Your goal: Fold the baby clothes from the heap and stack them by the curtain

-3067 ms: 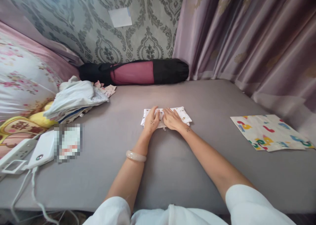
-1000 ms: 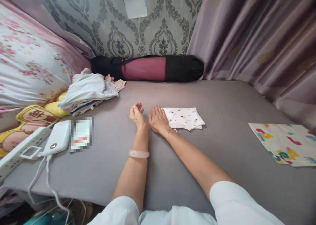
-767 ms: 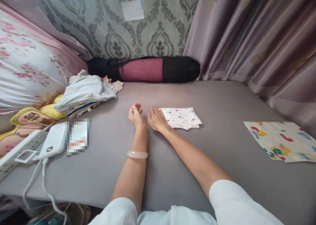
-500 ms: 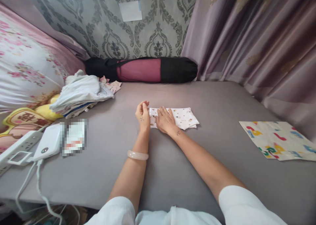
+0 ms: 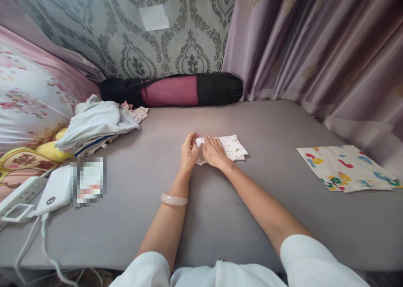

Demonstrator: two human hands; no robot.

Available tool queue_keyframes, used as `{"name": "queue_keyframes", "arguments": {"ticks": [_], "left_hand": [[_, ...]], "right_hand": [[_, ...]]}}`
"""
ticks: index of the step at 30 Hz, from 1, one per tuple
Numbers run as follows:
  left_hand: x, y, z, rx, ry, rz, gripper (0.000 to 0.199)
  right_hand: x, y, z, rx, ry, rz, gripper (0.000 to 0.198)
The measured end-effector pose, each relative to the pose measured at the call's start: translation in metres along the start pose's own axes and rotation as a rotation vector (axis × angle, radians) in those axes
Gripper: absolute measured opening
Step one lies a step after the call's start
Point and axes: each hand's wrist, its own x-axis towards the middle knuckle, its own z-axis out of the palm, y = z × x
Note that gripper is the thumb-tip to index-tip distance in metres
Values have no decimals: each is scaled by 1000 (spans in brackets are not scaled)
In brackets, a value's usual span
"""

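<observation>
A folded white cloth [image 5: 234, 147] with a small scattered print lies on the grey bed surface in front of me. My right hand [image 5: 214, 150] presses flat on its left part, fingers stretched out and pointing away from me. At the cloth's left edge is my left hand [image 5: 189, 150], turned on its side with the fingers curled round that edge, which is slightly raised. The left fingertips are partly hidden. A pale bangle [image 5: 174, 199] circles my left forearm.
Left stands a pile of folded clothes [image 5: 94, 123], with a white power bank [image 5: 56, 188], a power strip [image 5: 27, 196] and cables nearer me. A cloth with colourful shapes [image 5: 346, 169] lies right. A black and pink rolled bag [image 5: 170, 90] rests along the wall.
The cloth's left edge has come inward to the right with my left hand, so the cloth looks narrower. My right hand stays flat on it. The view has shifted slightly.
</observation>
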Motion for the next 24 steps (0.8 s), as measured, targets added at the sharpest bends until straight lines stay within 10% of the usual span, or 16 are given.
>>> {"name": "queue_keyframes", "arguments": {"ticks": [10, 24], "left_hand": [[-7, -10, 1, 385, -376, 142, 32], [-15, -3, 11, 624, -460, 168, 40]], "right_hand": [[-14, 19, 11, -109, 37, 70, 58], [-19, 46, -8, -130, -5, 115, 55]]}}
